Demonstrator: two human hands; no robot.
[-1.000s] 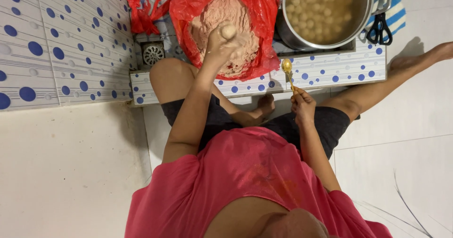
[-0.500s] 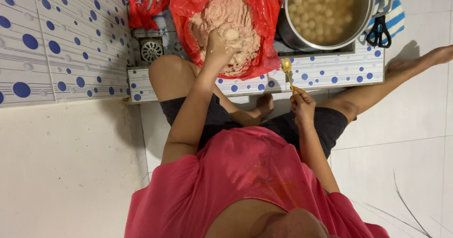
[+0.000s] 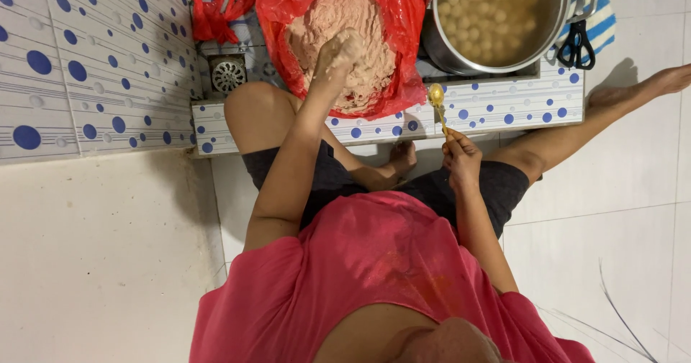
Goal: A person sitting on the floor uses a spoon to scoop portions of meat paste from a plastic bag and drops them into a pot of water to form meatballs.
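Left hand (image 3: 337,52) is down in the pinkish ground paste (image 3: 345,25), fingers closed around a lump of it inside the red plastic bag (image 3: 410,17). Right hand (image 3: 461,154) pinches a small spoon (image 3: 436,97) upright over the dotted tile ledge (image 3: 504,111), just beside the steel pot (image 3: 497,17) full of pale balls (image 3: 489,7). Black scissors (image 3: 576,43) lie beyond the pot.

The paste (image 3: 360,46) under my left hand (image 3: 335,55) fingers looks soft, matt and grainy, sitting in a thin, crinkly, glossy red plastic bag (image 3: 414,17). The spoon (image 3: 436,97) in my right hand (image 3: 461,154) fingers is shiny metal. Just beyond them, the pot (image 3: 439,50) is brushed steel, and the tiles (image 3: 504,104) are glossy.
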